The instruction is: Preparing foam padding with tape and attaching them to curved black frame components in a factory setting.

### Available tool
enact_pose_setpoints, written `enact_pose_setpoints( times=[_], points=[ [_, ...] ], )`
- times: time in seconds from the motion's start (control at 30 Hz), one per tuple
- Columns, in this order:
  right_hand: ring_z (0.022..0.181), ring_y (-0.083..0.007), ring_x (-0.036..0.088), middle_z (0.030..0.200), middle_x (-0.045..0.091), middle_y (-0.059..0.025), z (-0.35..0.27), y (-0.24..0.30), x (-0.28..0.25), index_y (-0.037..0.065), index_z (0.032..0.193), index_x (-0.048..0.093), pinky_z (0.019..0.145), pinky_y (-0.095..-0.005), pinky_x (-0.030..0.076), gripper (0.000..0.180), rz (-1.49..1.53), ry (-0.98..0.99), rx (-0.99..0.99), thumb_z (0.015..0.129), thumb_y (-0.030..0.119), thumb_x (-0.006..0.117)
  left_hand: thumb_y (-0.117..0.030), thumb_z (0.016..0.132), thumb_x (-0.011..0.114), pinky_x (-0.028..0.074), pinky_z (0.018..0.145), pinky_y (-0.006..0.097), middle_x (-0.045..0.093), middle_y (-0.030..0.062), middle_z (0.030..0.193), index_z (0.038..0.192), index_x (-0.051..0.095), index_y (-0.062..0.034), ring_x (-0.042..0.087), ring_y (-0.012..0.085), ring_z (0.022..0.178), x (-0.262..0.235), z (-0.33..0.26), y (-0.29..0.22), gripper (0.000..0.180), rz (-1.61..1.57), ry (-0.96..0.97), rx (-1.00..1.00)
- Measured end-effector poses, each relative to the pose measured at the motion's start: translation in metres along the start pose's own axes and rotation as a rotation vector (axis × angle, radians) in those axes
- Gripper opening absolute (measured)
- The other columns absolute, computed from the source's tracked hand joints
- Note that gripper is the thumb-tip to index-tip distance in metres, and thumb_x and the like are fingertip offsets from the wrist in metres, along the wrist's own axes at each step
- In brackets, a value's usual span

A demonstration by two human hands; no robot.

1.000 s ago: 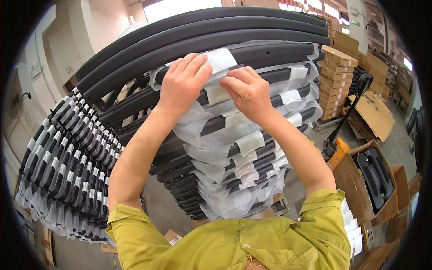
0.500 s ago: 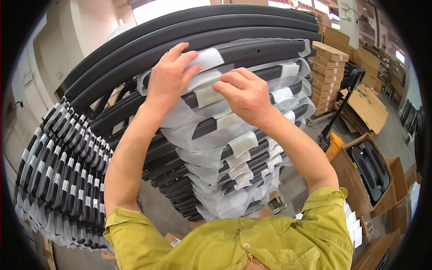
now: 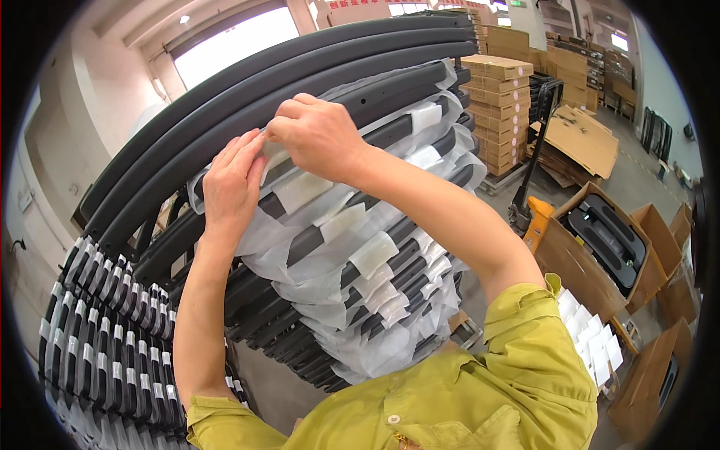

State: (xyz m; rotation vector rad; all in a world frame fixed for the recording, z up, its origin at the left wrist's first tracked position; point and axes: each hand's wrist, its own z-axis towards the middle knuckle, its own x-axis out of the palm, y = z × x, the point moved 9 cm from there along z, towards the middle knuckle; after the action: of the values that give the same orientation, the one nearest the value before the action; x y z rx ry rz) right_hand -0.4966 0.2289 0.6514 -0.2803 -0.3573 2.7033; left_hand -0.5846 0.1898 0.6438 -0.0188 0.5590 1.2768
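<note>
In front of me rises a stack of long black curved bars point(image 3: 360, 51), many of them wrapped in thin white foam sheet point(image 3: 262, 259). My left hand point(image 3: 231, 186) lies along an upper bar, its fingers pressed together on a strip of the white foam sheet there. My right hand point(image 3: 319, 139) is bent over the same bar, its fingertips pinching the sheet right beside the left fingertips. The fingers partly hide the pinched bit. Pale, shiny wrapping pieces point(image 3: 304, 193) show on the bars just below my hands.
A second stack of black, white-banded parts point(image 3: 112, 352) stands at the left. To the right are stacked cardboard boxes point(image 3: 499, 71), a pallet jack point(image 3: 536, 214), flattened cardboard point(image 3: 577, 142) and an open carton point(image 3: 577, 270) holding a black moulded part point(image 3: 606, 240). White sheets point(image 3: 589, 337) lie lower right.
My right hand has moved left along the bar to meet the left hand. The left hand's spread fingers have come together. The view has shifted, showing more at the right.
</note>
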Motion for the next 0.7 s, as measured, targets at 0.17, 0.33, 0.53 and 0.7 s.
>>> enact_pose_setpoints(
  times=[0.17, 0.33, 0.53, 0.7],
  points=[
    [0.072, -0.0214, 0.056, 0.069, 0.056, -0.0034, 0.009, -0.008, 0.020, 0.010, 0.069, 0.062, 0.061, -0.0321, 0.046, 0.004, 0.007, 0.085, 0.120, 0.068, 0.013, 0.060, -0.004, 0.074, 0.057, 0.044, 0.078, 0.037, 0.059, 0.0136, 0.101, 0.110, 0.046, -0.0048, 0.056, 0.0296, 0.093, 0.000, -0.005, 0.022, 0.038, -0.270, 0.020, -0.250],
    [0.067, -0.0263, 0.059, 0.069, 0.060, -0.0097, 0.015, -0.032, 0.025, 0.004, 0.072, 0.064, 0.063, -0.0335, 0.046, 0.010, 0.189, 0.264, 0.350, 0.065, 0.012, 0.062, -0.008, 0.074, 0.058, 0.045, 0.071, 0.037, 0.061, 0.0127, 0.095, 0.107, 0.045, -0.0048, 0.059, 0.0307, 0.083, -0.002, 0.001, 0.016, 0.035, -0.276, 0.031, -0.297],
    [0.060, -0.0215, 0.059, 0.065, 0.061, -0.0113, 0.018, -0.044, 0.039, 0.001, 0.072, 0.063, 0.058, -0.0306, 0.045, 0.014, 0.312, 0.344, 0.479, 0.067, 0.014, 0.064, -0.015, 0.076, 0.060, 0.045, 0.068, 0.035, 0.063, 0.0119, 0.087, 0.094, 0.054, -0.0028, 0.060, 0.0293, 0.077, -0.005, -0.003, 0.024, 0.023, -0.184, -0.132, -0.382],
    [0.053, -0.0153, 0.056, 0.061, 0.059, -0.0096, -0.002, -0.082, 0.007, 0.000, 0.076, 0.062, 0.051, -0.0274, 0.043, 0.018, 0.336, -0.038, 0.617, 0.074, 0.018, 0.063, -0.014, 0.077, 0.059, 0.046, 0.066, 0.033, 0.063, 0.0120, 0.079, 0.086, 0.060, -0.0030, 0.061, 0.0274, 0.073, -0.001, -0.001, 0.029, 0.015, -0.189, -0.205, -0.463]
  ],
)
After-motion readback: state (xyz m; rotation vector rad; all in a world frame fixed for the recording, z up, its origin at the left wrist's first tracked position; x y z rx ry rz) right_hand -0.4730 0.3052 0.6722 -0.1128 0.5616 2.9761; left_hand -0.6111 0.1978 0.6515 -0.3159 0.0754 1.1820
